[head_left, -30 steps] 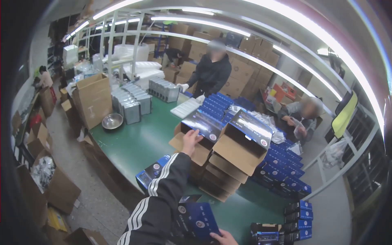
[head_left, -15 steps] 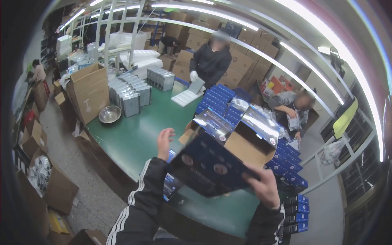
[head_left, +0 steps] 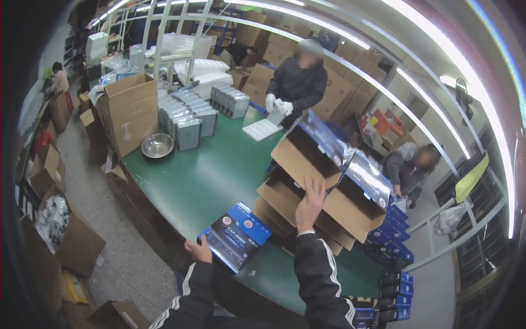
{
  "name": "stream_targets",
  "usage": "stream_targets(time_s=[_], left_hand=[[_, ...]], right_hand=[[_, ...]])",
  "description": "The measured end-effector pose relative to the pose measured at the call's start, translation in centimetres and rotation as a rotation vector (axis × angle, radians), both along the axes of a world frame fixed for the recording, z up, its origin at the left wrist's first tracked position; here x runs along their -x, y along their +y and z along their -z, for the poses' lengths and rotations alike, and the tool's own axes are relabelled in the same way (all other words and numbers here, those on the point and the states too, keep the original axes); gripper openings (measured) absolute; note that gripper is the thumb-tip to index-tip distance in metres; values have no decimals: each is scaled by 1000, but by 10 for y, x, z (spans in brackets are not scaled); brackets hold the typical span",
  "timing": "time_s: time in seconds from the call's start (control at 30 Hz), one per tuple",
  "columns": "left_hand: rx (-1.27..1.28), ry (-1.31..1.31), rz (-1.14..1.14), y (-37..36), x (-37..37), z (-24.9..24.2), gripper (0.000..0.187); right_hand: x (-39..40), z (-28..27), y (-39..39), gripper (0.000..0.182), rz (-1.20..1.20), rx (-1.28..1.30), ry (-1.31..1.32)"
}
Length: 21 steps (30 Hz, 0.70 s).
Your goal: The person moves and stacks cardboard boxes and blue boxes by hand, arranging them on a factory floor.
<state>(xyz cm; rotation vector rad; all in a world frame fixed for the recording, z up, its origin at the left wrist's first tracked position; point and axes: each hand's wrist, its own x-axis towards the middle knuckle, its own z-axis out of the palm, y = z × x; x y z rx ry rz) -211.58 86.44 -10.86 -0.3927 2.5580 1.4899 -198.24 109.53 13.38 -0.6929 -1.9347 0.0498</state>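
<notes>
A blue-and-black printed carton (head_left: 236, 237) with "CAR" lettering lies on the green table (head_left: 192, 189), near its front edge. My left hand (head_left: 199, 251) is at the carton's left edge, with the thumb against it and the fingers apart. Up on a stack sits an open carton (head_left: 293, 162), tilted, its brown inside facing me. My right hand (head_left: 310, 207) grips its lower edge with the fingertips over the cardboard. Another open carton (head_left: 356, 211) stands beside it to the right, with more open cartons (head_left: 282, 192) underneath.
A steel bowl (head_left: 157, 146), a tall cardboard box (head_left: 131, 112) and rows of grey packed units (head_left: 187, 133) stand on the left. Across the table a gloved person (head_left: 298, 82) handles a white tray (head_left: 262, 130). Another person (head_left: 408, 167) bends at the right, near stacked blue cartons (head_left: 397, 247).
The dark carton from my right hand is now on the stack, its open side towards me. My left hand has come down to the carton on the table. The view has shifted slightly.
</notes>
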Motion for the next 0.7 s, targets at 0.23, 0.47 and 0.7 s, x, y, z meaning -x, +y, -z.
stream_targets(time_s=[0.23, 0.47, 0.7], left_hand=[[-510, -570, 273, -24, -28, 1, 94], [-681, -611, 233, -43, -23, 7, 89], [-666, -596, 101, -71, -35, 20, 93]], right_hand=[[-5, 3, -18, 52, 198, 584, -336], [3, 50, -75, 31, -208, 450, -511], [-1, 184, -126, 70, -107, 1030, -944]])
